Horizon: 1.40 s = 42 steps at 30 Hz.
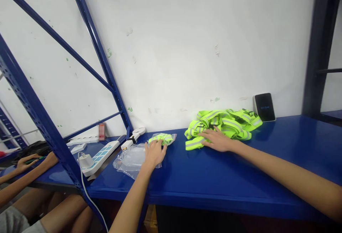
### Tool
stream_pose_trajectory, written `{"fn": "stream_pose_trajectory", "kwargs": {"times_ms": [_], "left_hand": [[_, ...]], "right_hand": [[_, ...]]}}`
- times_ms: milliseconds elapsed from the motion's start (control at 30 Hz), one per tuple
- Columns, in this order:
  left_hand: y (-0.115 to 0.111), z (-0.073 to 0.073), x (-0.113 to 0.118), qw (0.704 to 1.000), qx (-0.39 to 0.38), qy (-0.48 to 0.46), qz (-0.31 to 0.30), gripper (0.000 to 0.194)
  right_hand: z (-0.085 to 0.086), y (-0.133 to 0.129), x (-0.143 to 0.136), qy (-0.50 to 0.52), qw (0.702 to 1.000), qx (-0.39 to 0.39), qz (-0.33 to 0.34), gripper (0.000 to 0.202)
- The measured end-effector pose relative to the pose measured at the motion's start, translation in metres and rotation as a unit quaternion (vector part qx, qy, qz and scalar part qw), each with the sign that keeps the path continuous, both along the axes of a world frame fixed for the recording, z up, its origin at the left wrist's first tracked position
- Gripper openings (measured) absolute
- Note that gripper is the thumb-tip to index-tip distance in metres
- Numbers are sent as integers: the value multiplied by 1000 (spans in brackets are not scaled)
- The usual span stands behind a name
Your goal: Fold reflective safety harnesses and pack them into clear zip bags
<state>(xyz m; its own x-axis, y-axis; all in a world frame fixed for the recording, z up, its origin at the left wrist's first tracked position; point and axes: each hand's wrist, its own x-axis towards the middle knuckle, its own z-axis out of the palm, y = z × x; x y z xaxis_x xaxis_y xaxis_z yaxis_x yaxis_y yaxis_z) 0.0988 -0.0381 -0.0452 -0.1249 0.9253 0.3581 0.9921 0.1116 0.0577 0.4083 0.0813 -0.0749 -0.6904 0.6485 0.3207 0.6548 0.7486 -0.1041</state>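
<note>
My right hand (217, 140) lies with fingers spread on the near left part of a loose heap of neon-yellow reflective straps (227, 123), which have silver stripes. My left hand (155, 151) is open at the near edge of a clear plastic bag holding folded neon-yellow reflective straps (166, 139). Its fingertips touch or hover just over that packet; which of the two I cannot tell. An empty-looking clear plastic bag (130, 160) lies flat to the left, partly behind my left hand and wrist.
A phone showing a clock (264, 107) leans on the wall at the back right. A white handheld fan (132, 140) and a power strip (101, 157) with a plug and cable lie left, by the blue rack post (42, 119). Another person's hands (29, 163) work at far left.
</note>
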Motion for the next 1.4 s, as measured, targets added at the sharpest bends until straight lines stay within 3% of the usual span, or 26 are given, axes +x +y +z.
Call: {"fn": "stream_pose_trajectory", "kwargs": {"times_ms": [133, 333, 467, 600, 667, 700, 733, 800, 867, 933, 967, 1100, 1200, 1267, 1333, 1400], "left_hand": [[30, 14, 4, 999, -48, 7, -1, 39], [70, 13, 1, 999, -19, -44, -22, 29], [72, 10, 1, 996, 30, -67, -59, 21], [58, 11, 34, 988, 73, -82, -108, 23], [49, 13, 61, 980, 64, -98, -161, 30], [44, 13, 76, 971, 43, -111, -209, 34], [40, 13, 91, 942, 10, -147, -300, 37], [33, 8, 119, 893, -37, -172, -414, 48], [28, -2, 141, 873, -106, -154, -450, 71], [26, -15, 152, 889, -142, -126, -416, 89], [27, -22, 154, 899, -138, -121, -398, 88], [32, -35, 146, 908, -52, -166, -381, 62], [37, -35, 140, 904, -2, -202, -376, 43], [37, -34, 139, 905, 23, -215, -368, 34], [34, -33, 141, 905, 47, -223, -360, 29], [29, -31, 142, 900, 67, -238, -360, 27]], "right_hand": [[-8, -12, 0, -11, 1000, 3, 28, 53], [7, -24, 11, -37, 998, -31, 45, 54], [18, -50, 26, -23, 993, -71, 87, 53], [32, -62, 45, 81, 986, -89, 115, 54], [38, -53, 57, 139, 988, -31, 55, 53], [41, -45, 63, 153, 988, 6, 4, 54], [42, -37, 67, 146, 987, 34, -48, 56], [40, -22, 74, 103, 989, 23, -102, 58], [33, -14, 75, 57, 994, -14, -95, 58], [23, -13, 72, 28, 997, -16, -75, 56], [19, -14, 70, 21, 997, -3, -72, 56], [11, -22, 63, -2, 997, 43, -59, 50], [13, -30, 58, -23, 990, 125, -60, 38], [14, -38, 52, -35, 983, 178, -36, 46], [15, -45, 46, -59, 984, 166, 15, 61], [18, -49, 41, -93, 991, 92, 39, 71]]}}
